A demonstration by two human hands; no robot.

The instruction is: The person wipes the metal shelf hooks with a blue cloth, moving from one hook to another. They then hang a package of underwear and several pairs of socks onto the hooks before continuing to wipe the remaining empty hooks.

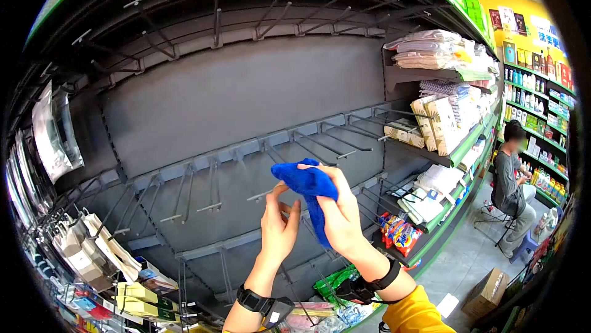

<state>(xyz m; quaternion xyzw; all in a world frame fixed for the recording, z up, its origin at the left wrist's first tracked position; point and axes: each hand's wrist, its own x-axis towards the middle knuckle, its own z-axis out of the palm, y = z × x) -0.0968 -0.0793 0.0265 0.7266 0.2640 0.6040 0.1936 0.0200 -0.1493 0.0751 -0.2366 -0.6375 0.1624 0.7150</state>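
My right hand (337, 210) is wrapped round a bunched blue cloth (301, 180), part of which hangs down beside the palm. Just left of it, my left hand (280, 222) is raised with fingers bent and thumb apart, its fingertips close to the cloth's lower left edge; nothing shows between them. Both hands are in front of a dark rack with rows of metal hooks (212, 207). Black straps circle both wrists.
Hooks stick out at several heights. Packaged goods (431, 49) fill the right shelves, and hanging socks (80, 253) are at lower left. A seated person (514, 185) is at right, above a cardboard box (486, 293) on the floor.
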